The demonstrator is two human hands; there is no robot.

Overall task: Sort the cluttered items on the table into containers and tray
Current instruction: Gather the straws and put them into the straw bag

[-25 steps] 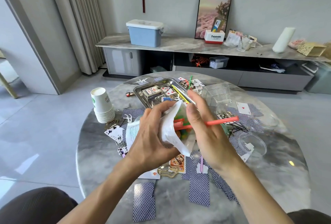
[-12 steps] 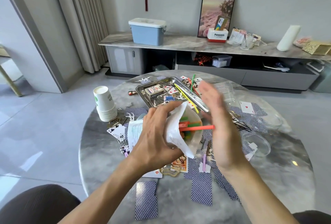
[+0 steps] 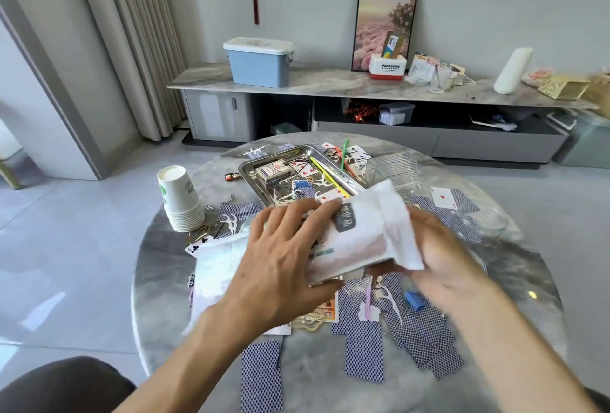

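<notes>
Both hands, left hand (image 3: 284,257) and right hand (image 3: 442,257), clutch the white packet (image 3: 366,231); probably best kept level heading for the tray (image 3: 251,169).

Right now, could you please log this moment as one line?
stage: bagging | left hand: grips white pouch | right hand: holds pouch end | steel tray: cards inside | table: cards scattered
</notes>
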